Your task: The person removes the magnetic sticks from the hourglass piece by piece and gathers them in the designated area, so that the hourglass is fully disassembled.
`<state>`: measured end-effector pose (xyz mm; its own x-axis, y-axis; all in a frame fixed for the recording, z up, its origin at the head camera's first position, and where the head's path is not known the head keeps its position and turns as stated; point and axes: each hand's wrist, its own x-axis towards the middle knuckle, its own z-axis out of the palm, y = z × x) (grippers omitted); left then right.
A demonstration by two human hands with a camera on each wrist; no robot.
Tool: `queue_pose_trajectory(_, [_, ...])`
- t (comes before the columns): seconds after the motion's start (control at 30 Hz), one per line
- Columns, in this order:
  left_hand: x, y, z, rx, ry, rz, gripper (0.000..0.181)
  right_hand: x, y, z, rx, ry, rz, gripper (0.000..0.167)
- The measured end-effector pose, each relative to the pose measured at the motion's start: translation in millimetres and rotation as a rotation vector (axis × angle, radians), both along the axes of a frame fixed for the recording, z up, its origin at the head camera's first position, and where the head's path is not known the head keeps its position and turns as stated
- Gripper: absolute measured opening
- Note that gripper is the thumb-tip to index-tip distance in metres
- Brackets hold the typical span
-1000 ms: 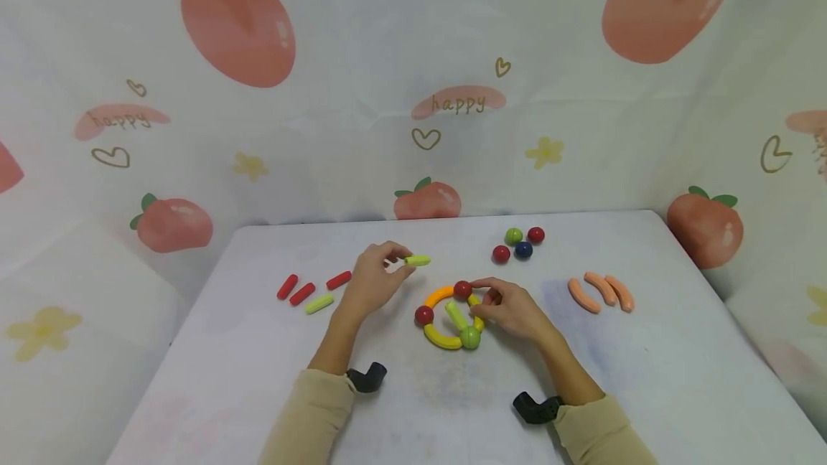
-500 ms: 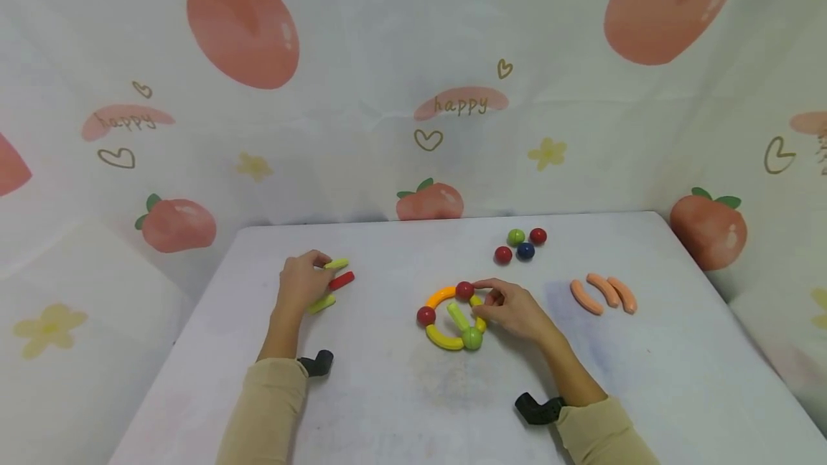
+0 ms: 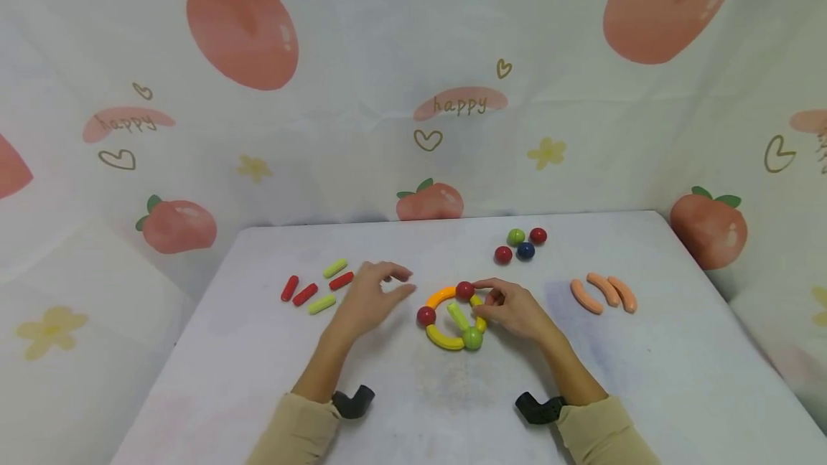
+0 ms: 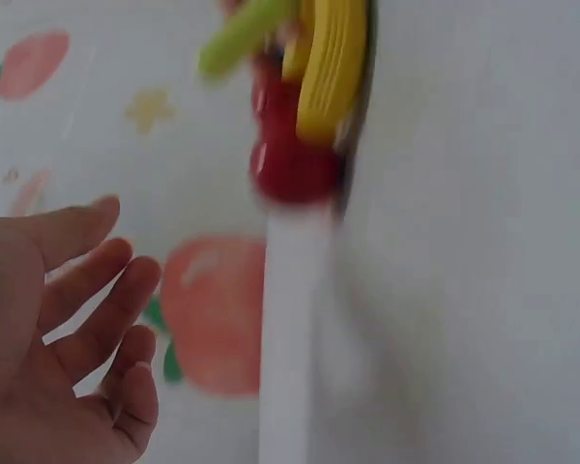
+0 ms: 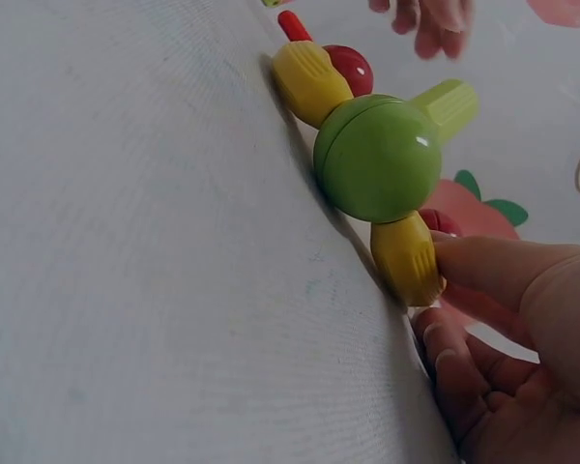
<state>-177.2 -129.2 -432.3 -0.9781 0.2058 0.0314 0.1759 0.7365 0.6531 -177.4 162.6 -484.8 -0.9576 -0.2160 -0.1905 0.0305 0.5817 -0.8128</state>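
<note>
In the head view my left hand [image 3: 371,300] is held over the table left of a ring of toy pieces, its fingers apart and holding nothing. My right hand [image 3: 513,311] grips the yellow curved piece [image 5: 406,261] on the ring's right side, its index finger at the far red ball [image 3: 464,290]. The ring also has a second red ball [image 3: 426,316], an orange curved piece [image 3: 441,297], a front yellow curved piece [image 3: 444,339] and a green ball [image 3: 473,339]. From the green ball a light green stick [image 3: 458,316] slants upward inside the ring.
Red sticks [image 3: 305,294] and two light green sticks, the nearer one [image 3: 321,304] beside them, lie at the left of the white table [image 3: 400,407]. Several balls, one blue [image 3: 525,251], stand at the back. Three light orange curved pieces [image 3: 602,289] lie at the right.
My left hand carried a light green stick from near the ring to the left group and let it go there. It has come back toward the ring without it. My right hand stays put.
</note>
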Motion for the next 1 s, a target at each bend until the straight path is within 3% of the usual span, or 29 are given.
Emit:
queue_pose_trajectory(0.13, [13.1,32.4,-7.5,0.036,-0.096,-0.137,0.037,-0.3,0.3,-1.6,-0.011,0.006,0.012,0.046])
queue_pose_trajectory(0.23, [18.0,45.0,-11.9,0.046,-0.129,-0.183,0.034,-0.1,0.7,-1.8,-0.018,0.02,0.033,0.046])
queue_pose_trajectory(0.43, [20.1,58.9,-18.7,0.051,-0.145,-0.19,0.026,0.0,1.9,-0.6,-0.022,0.032,0.038,0.045])
queue_pose_trajectory(0.63, [22.1,70.7,-21.2,0.065,-0.184,-0.227,0.032,-0.1,1.9,-0.1,-0.026,0.034,0.037,0.044])
queue_pose_trajectory(0.8, [25.9,76.7,-24.5,-0.022,-0.151,-0.245,0.037,0.4,2.9,1.3,-0.022,0.046,0.043,0.042])
queue_pose_trajectory(1.0, [28.9,81.1,-28.8,-0.071,-0.074,-0.243,0.026,0.5,3.3,1.9,-0.021,0.041,0.05,0.043])
